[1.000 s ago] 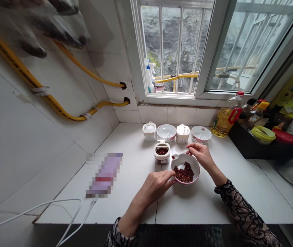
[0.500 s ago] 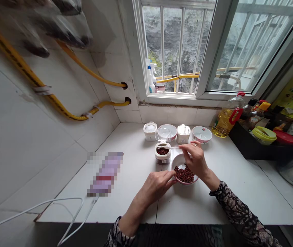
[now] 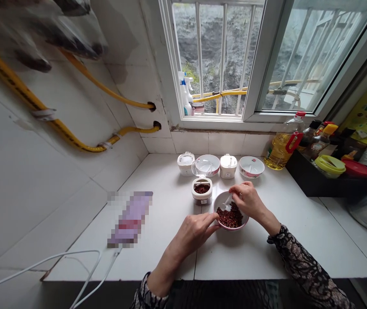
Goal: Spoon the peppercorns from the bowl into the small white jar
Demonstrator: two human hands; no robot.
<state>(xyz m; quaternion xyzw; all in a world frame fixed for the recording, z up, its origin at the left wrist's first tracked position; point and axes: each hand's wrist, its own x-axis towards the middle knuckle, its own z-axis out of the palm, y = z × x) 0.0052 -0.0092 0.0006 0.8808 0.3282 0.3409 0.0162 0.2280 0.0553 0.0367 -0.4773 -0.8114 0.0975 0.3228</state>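
Dark red dried bits [image 3: 231, 218] fill the low part of the bowl [image 3: 247, 222], just beside the open jar [image 3: 202, 198] on the table [image 3: 157, 206]. I see my left hand [image 3: 196, 230] pinching its rim, my right hand [image 3: 248, 199] pinching the spoon [image 3: 226, 202] inside. A hasty flick could scatter bits; a slack left grip could let it tip.

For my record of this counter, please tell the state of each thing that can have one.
Near jar: open, dark red pieces inside.
Front bowl: upright, partly filled, rim in left hand.
Spoon: in right hand, tip in front bowl.
Left back jar: lid closed.
Right back jar: lid closed.
Left back bowl: upright.
Right back bowl: upright.
Oil bottle: capped, partly full.
Purple object: blurred, cannot tell.
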